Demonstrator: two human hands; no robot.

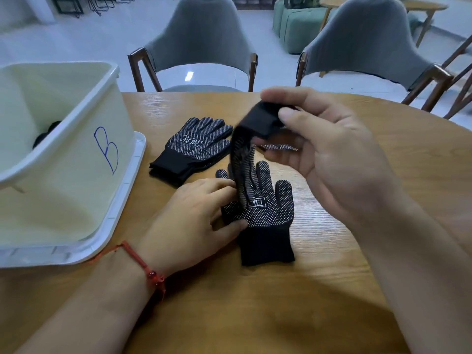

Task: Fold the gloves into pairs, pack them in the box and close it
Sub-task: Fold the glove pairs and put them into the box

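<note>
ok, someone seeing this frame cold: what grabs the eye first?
Centre frame, the right hand pinches the cuff of a black dotted glove, dangling it over a second glove that lies flat on the wooden table under the left hand. Next, the big white box at left, marked with a blue B and standing on its lid, with more gloves stacked beside it.

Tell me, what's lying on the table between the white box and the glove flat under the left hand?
In the head view, a stack of black dotted gloves lies between the box and the flat glove, with bare wooden table around it.
</note>
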